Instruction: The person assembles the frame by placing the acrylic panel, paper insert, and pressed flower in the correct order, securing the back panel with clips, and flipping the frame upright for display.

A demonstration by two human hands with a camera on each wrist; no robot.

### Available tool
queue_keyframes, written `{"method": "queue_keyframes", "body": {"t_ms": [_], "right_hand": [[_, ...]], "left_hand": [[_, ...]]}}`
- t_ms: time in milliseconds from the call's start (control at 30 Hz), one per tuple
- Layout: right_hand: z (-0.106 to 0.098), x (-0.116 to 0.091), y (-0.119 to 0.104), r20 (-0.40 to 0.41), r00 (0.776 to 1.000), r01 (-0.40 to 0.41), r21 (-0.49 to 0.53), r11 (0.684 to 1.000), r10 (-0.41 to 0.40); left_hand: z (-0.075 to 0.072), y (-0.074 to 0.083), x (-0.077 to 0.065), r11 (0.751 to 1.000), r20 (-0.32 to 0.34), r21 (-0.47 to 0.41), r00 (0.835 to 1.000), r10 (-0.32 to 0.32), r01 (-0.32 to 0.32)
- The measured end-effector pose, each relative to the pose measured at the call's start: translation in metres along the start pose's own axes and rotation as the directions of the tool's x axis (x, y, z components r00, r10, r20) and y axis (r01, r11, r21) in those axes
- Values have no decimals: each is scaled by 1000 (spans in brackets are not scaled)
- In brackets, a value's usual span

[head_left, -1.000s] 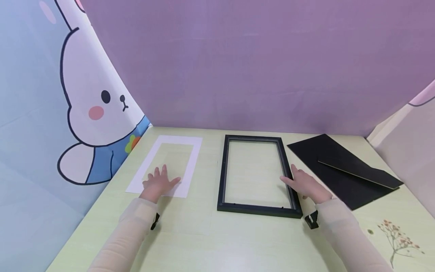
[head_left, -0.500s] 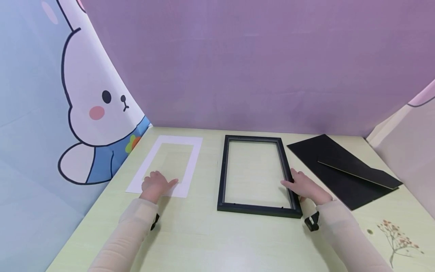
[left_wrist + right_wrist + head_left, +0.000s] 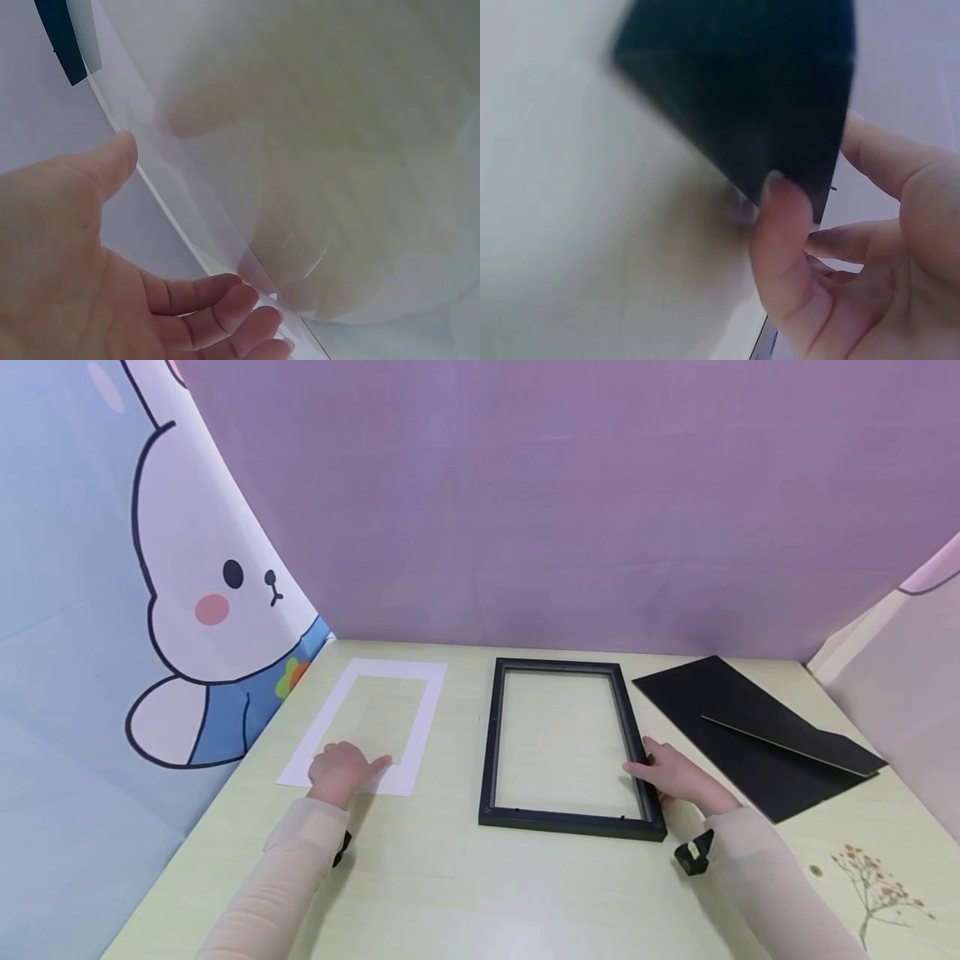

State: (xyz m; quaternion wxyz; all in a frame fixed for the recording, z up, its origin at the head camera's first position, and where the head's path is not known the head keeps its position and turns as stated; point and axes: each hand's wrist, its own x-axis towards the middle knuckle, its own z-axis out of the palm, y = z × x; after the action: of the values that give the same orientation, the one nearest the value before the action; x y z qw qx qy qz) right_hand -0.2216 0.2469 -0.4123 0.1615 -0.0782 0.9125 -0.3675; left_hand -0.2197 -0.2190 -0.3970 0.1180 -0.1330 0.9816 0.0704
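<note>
Starting at the left grip (image 3: 341,771): bent fingers, outstretched thumb, no pinch to be seen, fingertip contact too unclear to call. Under and just beyond this grip, flat on the surface (image 3: 465,902), a white-bordered sheet (image 3: 422,714) with a clear, glossy middle. Probably best touched only at the border, to spare the middle from smudges. Long axis running forward from the left grip, with a rightward lean toward the far end. Well apart to the right of that grip, a black frame (image 3: 570,823), also flat, pinched at its right-hand bar by the right grip (image 3: 678,777), with thumb inside and fingers outside. To steady it well, likely best to pinch lightly, level with the surface, without twisting the corners. Long axis running nearly straight ahead past the right grip, with the short bars crosswise. Just right of the right grip, a black board (image 3: 750,768) laid askew, with its long axis slanting from far left to near right, under a narrower black flap (image 3: 828,746) slanting likewise.
</note>
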Motion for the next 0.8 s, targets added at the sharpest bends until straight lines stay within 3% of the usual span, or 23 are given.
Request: {"method": "queue_keyframes", "body": {"t_ms": [433, 800], "right_hand": [[0, 2, 4, 12, 999, -42, 41, 998, 41], [1, 4, 5, 4, 1000, -22, 23, 999, 22]], "left_hand": [[4, -3, 3, 998, 10, -21, 998, -55, 55], [2, -11, 2, 998, 55, -68, 998, -9, 13]]}}
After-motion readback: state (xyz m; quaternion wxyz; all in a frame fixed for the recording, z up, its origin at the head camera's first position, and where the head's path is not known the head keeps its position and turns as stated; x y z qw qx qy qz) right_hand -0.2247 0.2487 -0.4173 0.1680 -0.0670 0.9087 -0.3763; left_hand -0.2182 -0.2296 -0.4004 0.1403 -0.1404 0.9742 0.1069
